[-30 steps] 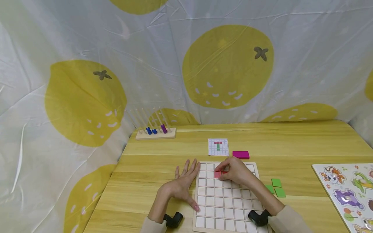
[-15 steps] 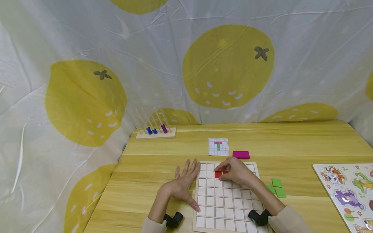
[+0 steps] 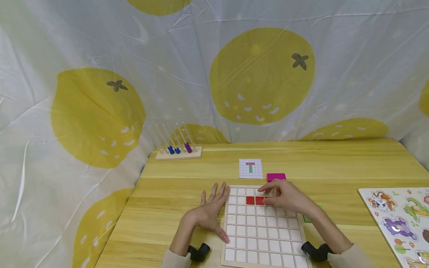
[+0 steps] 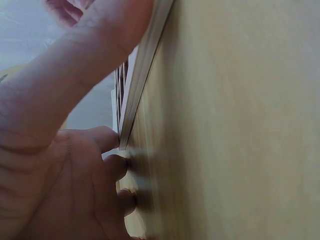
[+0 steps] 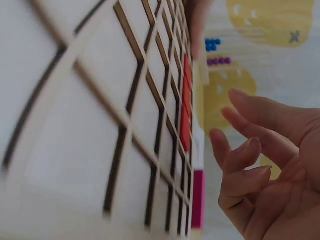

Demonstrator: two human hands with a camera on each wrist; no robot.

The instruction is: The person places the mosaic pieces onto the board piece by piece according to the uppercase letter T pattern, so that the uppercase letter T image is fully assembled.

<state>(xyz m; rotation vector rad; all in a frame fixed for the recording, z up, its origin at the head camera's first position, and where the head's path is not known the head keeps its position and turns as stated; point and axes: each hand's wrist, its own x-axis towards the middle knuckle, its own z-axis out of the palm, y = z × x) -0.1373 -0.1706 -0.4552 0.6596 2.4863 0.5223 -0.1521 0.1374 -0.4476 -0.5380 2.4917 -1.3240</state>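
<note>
Hovering over grid board (image 3: 258,233), R grip (image 3: 289,195) is wide & loose, nothing held; red tiles (image 3: 259,200) sit in board, under & just L of it. L grip (image 3: 208,214) spread wide at board's L edge. Magenta block (image 3: 276,176) just beyond R grip.

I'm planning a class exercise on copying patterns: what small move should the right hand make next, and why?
Probably reach for a green square: the right hand looks empty, red squares sit in a row on the board, and the card shows green beneath red.
</note>
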